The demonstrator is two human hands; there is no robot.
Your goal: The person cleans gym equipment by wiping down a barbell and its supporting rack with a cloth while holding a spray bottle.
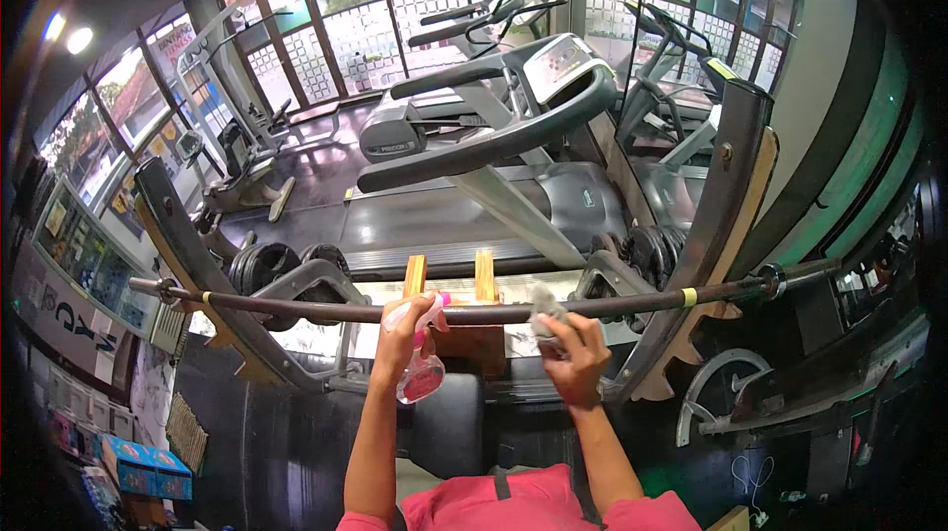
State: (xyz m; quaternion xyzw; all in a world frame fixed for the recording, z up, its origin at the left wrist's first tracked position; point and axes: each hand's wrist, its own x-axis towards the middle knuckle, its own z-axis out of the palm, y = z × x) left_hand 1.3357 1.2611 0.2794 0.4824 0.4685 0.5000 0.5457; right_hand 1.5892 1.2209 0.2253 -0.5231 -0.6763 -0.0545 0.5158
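Observation:
A barbell (481, 313) spans the rack from side to side in front of me. My left hand (404, 331) grips a clear spray bottle (422, 377) with a pink-and-white trigger head, held against the near side of the bar. In my right hand (574, 361) is a bunched grey cloth (548, 305), which overlaps the bar right of its middle; whether it presses on the metal I cannot tell. Yellow bands mark the bar near both ends. Below the bar lies the black pad of a weight bench (446, 412).
Rack uprights stand at left (189, 250) and right (715, 235). Weight plates (266, 268) hang low behind the bar, near two wooden posts (416, 275). Beyond is a treadmill (444, 213). A blue box (144, 468) sits lower left, and a white cable (754, 483) lies lower right.

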